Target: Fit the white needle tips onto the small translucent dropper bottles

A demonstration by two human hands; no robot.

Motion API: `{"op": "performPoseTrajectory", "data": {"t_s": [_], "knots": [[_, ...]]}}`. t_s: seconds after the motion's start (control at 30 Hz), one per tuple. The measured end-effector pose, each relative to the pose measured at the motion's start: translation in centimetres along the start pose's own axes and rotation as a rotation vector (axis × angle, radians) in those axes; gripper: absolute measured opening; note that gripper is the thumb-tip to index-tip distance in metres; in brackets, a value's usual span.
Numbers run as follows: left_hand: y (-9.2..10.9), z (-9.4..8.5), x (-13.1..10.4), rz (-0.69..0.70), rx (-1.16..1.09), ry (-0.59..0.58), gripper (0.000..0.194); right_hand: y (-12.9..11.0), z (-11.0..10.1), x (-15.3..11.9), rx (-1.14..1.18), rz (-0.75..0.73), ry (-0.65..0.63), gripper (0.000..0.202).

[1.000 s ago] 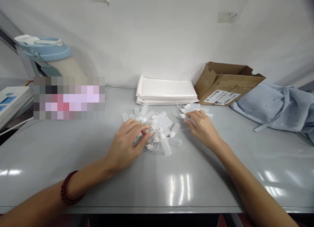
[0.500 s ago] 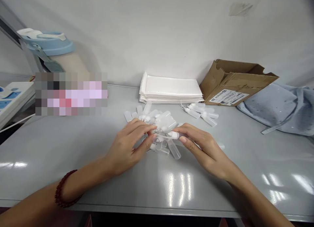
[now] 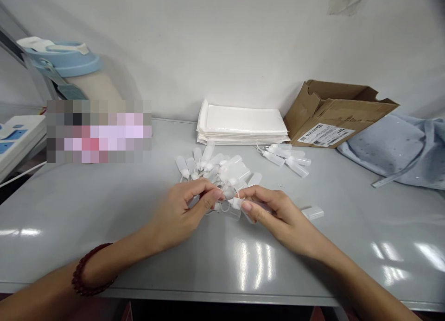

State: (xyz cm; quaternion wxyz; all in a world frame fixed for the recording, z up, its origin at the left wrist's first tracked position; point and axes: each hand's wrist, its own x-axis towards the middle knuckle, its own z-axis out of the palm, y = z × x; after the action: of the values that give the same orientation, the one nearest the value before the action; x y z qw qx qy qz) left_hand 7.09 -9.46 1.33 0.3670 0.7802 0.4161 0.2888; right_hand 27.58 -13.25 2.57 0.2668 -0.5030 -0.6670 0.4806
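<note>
A small translucent squeeze bottle with a white cap lies between my hands, its thin tip pointing left. My right hand is closed round it, thumb and fingers near the cap; the bottle's body is mostly hidden behind the fingers. Pinched at the tip end, my left hand has thumb and forefinger together, and exactly what sits between them is partly covered. Behind and under the hands spreads a pile of similar squeeze bottles with white caps and thin straps. One loose bottle rests on the table to the right of my right hand.
Several more bottles lie in front of a stack of white padded envelopes. A cardboard box and blue-grey cloth stand at back right. At left are a large drinking bottle, a blurred-out item and a power strip.
My right hand has moved slightly down and left with the bottle, bringing its tip to my left fingers. My left hand has shifted slightly and stays pinched.
</note>
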Motion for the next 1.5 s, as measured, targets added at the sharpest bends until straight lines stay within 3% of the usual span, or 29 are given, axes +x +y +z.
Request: {"op": "performPoseTrajectory", "data": {"t_s": [0.33, 0.73, 1.07, 1.27, 1.5], "knots": [[-0.2, -0.1, -0.1, -0.037, -0.104, -0.011, 0.027, 0.1, 0.2, -0.1, 0.099, 0.013, 0.015, 0.025], [-0.2, -0.1, -0.2, -0.097, -0.203, -0.05, 0.032, 0.0, 0.2, -0.2, 0.076, 0.012, 0.005, 0.026], [-0.2, -0.2, -0.2, -0.069, -0.181, -0.047, 0.033, -0.1, 0.5, -0.2, 0.018, -0.002, 0.019, 0.025], [0.1, 0.4, -0.5, 0.068, -0.051, 0.092, 0.024, 0.0, 1.5, -0.4, -0.032, -0.05, 0.083, 0.023], [0.1, 1.1, -0.7, 0.222, -0.024, 0.147, 0.024, 0.3, 2.2, -0.7, -0.115, -0.092, 0.122, 0.024]]}}
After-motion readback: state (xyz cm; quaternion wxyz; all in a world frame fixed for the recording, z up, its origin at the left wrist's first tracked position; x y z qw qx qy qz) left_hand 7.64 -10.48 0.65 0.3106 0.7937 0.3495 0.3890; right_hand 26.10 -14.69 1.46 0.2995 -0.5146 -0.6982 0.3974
